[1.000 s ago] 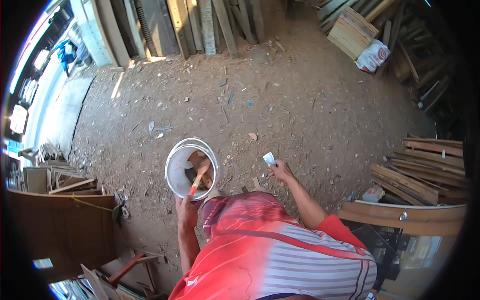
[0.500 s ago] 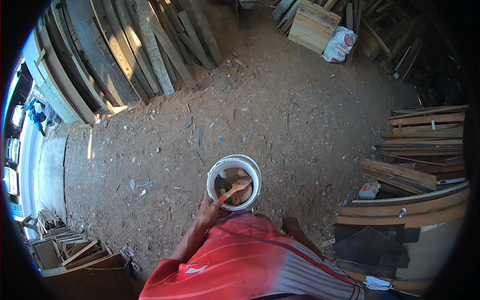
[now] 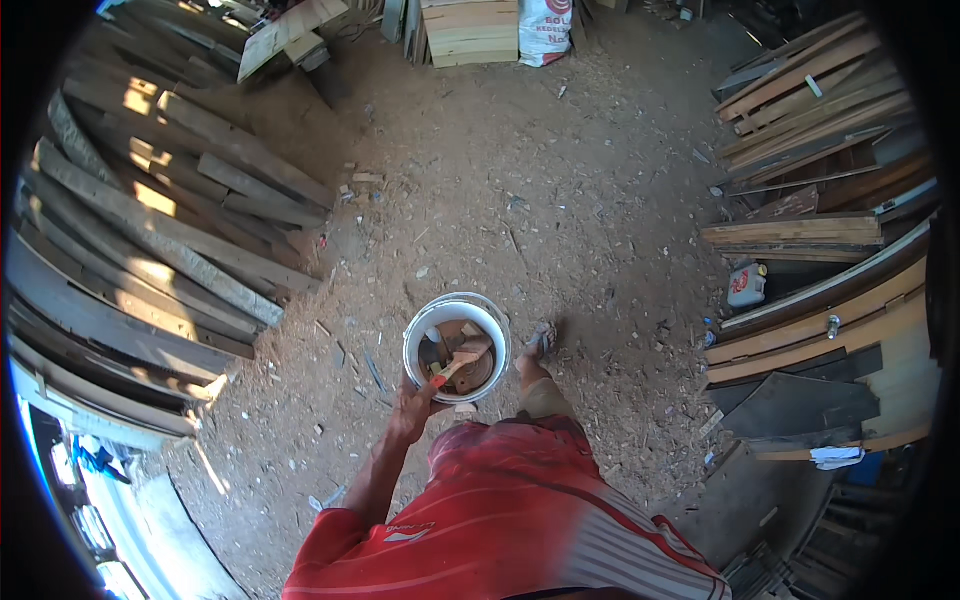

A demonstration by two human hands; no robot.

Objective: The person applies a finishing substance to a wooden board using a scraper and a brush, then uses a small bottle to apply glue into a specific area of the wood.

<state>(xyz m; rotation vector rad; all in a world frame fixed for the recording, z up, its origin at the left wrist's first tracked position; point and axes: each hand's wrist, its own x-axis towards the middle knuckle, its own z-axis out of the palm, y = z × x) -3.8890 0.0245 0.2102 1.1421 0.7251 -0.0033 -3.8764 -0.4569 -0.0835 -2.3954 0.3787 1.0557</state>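
My left hand [image 3: 412,408] is closed at the near-left side of a white plastic bucket [image 3: 413,345], which it holds in front of my body. Inside the bucket lies a paintbrush [image 3: 466,357] with a wooden handle; the handle's red end rests at the rim beside my fingers. Around the brush are brownish pieces and a small pale rounded thing [image 3: 432,334], too small to name. My fingers under the bucket are hidden. No part of my right hand shows.
Long timber planks [image 3: 190,240] lean in rows on the left. Stacked boards [image 3: 790,235], a white jerrycan [image 3: 746,285] and a wooden door panel [image 3: 890,310] lie on the right. A white sack [image 3: 545,35] stands far ahead. Wood chips litter the dirt floor [image 3: 600,240].
The view has swung to the right, and my right foot has come forward beside the bucket. My right hand has gone out of view. The bucket stays in my left hand.
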